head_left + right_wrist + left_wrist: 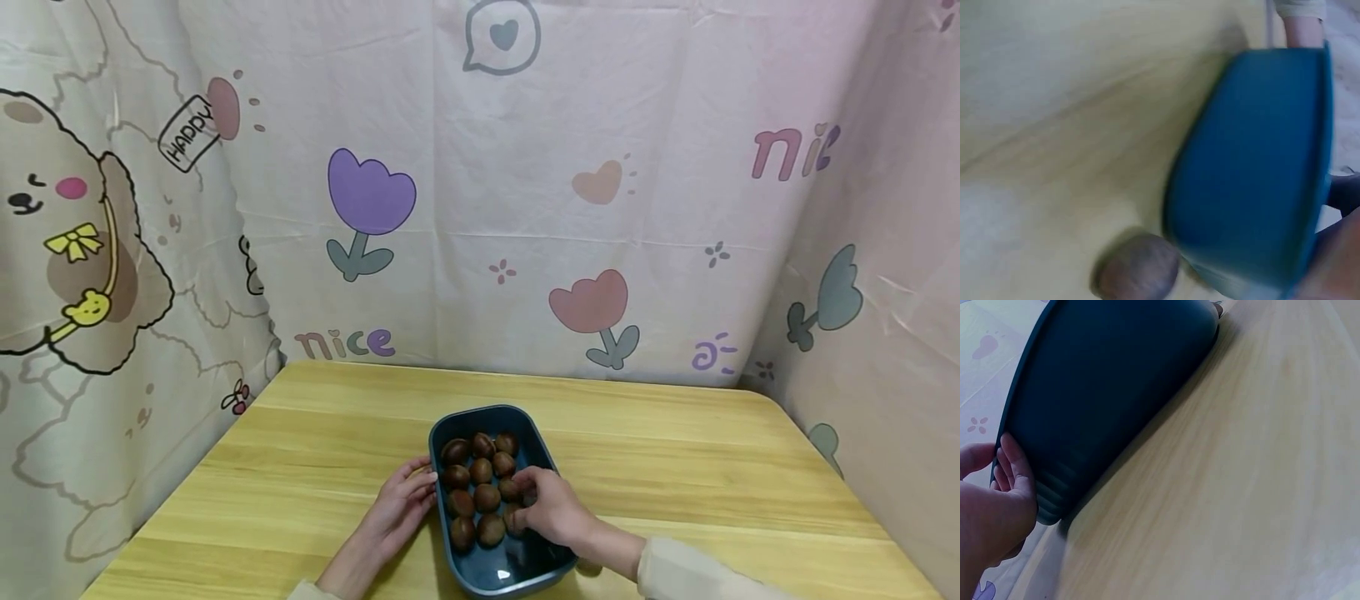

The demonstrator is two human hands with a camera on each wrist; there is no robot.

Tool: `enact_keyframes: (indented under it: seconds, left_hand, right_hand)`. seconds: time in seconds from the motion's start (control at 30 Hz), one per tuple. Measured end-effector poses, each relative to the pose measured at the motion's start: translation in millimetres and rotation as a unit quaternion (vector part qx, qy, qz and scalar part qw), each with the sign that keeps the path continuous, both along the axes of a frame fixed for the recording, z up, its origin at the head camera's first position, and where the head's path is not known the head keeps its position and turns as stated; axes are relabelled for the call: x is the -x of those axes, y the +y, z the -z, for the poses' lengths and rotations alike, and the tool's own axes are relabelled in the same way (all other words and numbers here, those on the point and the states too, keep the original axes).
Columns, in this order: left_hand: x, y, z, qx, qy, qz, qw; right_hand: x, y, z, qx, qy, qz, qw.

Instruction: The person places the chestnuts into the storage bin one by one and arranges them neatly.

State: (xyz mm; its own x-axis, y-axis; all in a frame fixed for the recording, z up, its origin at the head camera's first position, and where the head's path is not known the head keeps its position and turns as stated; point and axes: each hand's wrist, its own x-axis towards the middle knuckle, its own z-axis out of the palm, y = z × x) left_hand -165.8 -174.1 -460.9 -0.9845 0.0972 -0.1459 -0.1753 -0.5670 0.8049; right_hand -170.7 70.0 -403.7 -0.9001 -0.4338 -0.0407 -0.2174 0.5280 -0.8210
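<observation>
A dark blue rectangular container with rounded corners holds several brown chestnuts, set in rough rows. At its left side, my left hand holds the container, thumb at the rim and bent fingers against the outer wall. In the left wrist view, that hand grips beside the ridged end of the wall. My right hand reaches over the right rim, its thumb and fingers pinching a chestnut inside. The fingers partly cover this chestnut. The right wrist view is blurred.
One loose chestnut lies on the wooden table, close against the container's outer right side; in the head view it is mostly hidden below the right wrist. A printed curtain hangs behind the table and along both sides.
</observation>
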Motion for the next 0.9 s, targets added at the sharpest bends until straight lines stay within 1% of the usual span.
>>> enact_keyframes:
  seconds: [0.13,0.23,0.3,0.43,0.53,0.73,0.9]
  left_hand:
    - [-0.6,0,-1.4,-0.003,-0.003,-0.001,1.0]
    - [-0.6,0,-1.7,-0.006,-0.004,0.0,1.0]
    - [-0.5,0,-1.8,-0.006,-0.005,0.001,1.0]
    - [0.0,0,-1.8,-0.003,-0.007,0.001,1.0]
    - [0.5,1,-1.5,0.0,-0.008,0.0,1.0]
    - [1.4,1,-0.4,0.009,-0.007,-0.001,0.9999]
    - [1.7,1,0.6,0.013,-0.009,-0.003,0.9999]
  right_hand:
    - [2.0,5,-10.2,0.041,-0.002,-0.024,0.999]
    - [3.2,10,-17.0,0.057,0.007,-0.047,0.997]
    - [3.6,14,-20.2,0.061,0.015,-0.054,0.997]
    - [5.7,23,-22.6,0.059,0.036,-0.05,0.996]
    - [8.6,31,-22.7,0.066,0.039,-0.047,0.996]
    - [12.4,52,-23.9,0.108,0.018,-0.05,0.993]
    - [11.5,66,-18.1,0.116,0.008,-0.041,0.992]
